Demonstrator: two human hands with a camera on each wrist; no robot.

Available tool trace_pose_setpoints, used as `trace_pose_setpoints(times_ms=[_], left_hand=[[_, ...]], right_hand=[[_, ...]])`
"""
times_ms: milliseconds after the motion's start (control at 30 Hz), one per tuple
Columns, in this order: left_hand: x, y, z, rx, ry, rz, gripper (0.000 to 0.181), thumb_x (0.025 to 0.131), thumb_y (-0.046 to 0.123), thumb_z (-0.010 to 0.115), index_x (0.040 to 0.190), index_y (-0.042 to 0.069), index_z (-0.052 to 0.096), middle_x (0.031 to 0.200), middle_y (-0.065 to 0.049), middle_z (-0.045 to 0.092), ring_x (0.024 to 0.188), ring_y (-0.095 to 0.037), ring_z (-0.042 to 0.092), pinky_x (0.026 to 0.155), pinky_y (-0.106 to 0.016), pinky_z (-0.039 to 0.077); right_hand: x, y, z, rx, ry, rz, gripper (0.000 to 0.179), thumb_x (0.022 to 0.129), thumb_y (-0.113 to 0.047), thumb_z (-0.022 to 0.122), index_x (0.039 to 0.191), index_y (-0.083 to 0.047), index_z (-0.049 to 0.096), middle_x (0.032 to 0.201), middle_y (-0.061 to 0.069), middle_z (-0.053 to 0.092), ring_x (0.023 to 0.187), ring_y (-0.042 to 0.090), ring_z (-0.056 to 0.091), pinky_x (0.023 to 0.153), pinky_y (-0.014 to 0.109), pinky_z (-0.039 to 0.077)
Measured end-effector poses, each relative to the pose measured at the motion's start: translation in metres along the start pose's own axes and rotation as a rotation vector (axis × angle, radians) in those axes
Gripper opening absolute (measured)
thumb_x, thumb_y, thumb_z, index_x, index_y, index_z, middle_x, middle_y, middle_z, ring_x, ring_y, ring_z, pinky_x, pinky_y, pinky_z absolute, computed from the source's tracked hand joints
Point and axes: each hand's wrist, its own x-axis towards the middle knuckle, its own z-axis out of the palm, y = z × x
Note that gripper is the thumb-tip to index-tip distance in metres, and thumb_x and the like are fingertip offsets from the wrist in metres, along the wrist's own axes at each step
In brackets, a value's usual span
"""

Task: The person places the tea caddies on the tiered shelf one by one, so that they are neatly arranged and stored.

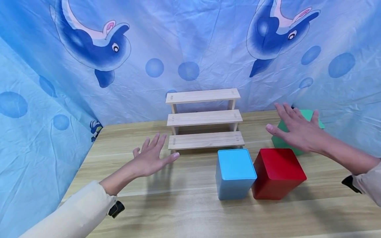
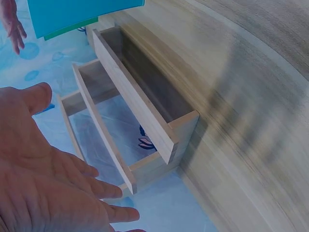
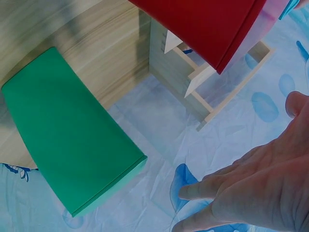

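My left hand (image 1: 148,160) hovers over the table with fingers spread, holding nothing, left of a three-step wooden rack (image 1: 205,140). In the left wrist view its palm and fingers (image 2: 108,189) show beside the rack. My right hand (image 1: 300,132) is also spread and empty, raised over a green box (image 1: 281,140) that it partly covers in the head view. In front of the rack's right end stands a light blue box (image 1: 236,165). Close at its right is a red box (image 1: 279,165). The right wrist view shows the green box's long side and the red box above.
The wood-grain table (image 1: 190,218) carries the rack and boxes. A blue cloth backdrop (image 1: 190,39) with dolphins and bubbles hangs behind, and its folds run along the left and right sides. Dark wrist straps (image 1: 116,209) show at both cuffs.
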Motion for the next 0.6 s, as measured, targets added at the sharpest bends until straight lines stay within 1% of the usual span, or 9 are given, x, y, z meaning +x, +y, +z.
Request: trace_pose_setpoints(times_ms=[233, 333, 500, 600], left_hand=[[0.003, -0.005, 0.002, 0.002, 0.009, -0.005, 0.098, 0.088, 0.073, 0.041, 0.156, 0.014, 0.003, 0.16, -0.017, 0.0, 0.141, -0.05, -0.005, 0.098, -0.075, -0.003], [0.005, -0.007, 0.002, 0.003, 0.004, -0.011, 0.099, 0.087, 0.074, 0.041, 0.156, 0.014, 0.003, 0.16, -0.017, 0.0, 0.14, -0.051, -0.004, 0.098, -0.075, -0.003], [0.01, -0.012, 0.0, 0.005, 0.014, -0.023, 0.106, 0.083, 0.079, 0.041, 0.156, 0.012, 0.002, 0.159, -0.02, 0.004, 0.14, -0.052, -0.003, 0.098, -0.076, -0.003], [0.013, -0.017, -0.001, 0.007, 0.029, -0.025, 0.11, 0.081, 0.081, 0.041, 0.156, 0.01, 0.003, 0.158, -0.022, 0.006, 0.14, -0.051, -0.001, 0.098, -0.076, 0.0]], right_hand=[[0.0, 0.004, -0.002, -0.006, 0.008, 0.011, 0.089, 0.096, -0.06, 0.037, 0.154, -0.012, -0.01, 0.155, 0.03, -0.007, 0.136, 0.058, 0.001, 0.089, 0.074, -0.026], [-0.001, 0.006, -0.002, -0.012, 0.01, 0.019, 0.089, 0.096, -0.06, 0.037, 0.154, -0.011, -0.01, 0.155, 0.031, -0.005, 0.136, 0.058, 0.003, 0.089, 0.074, -0.024], [0.0, 0.009, -0.004, -0.015, 0.014, 0.025, 0.089, 0.097, -0.058, 0.037, 0.153, -0.008, -0.01, 0.154, 0.033, -0.003, 0.136, 0.058, 0.004, 0.089, 0.076, -0.022], [0.001, 0.011, -0.006, -0.018, 0.017, 0.028, 0.089, 0.097, -0.058, 0.036, 0.153, -0.007, -0.011, 0.153, 0.034, -0.003, 0.136, 0.057, 0.003, 0.088, 0.076, -0.023]])
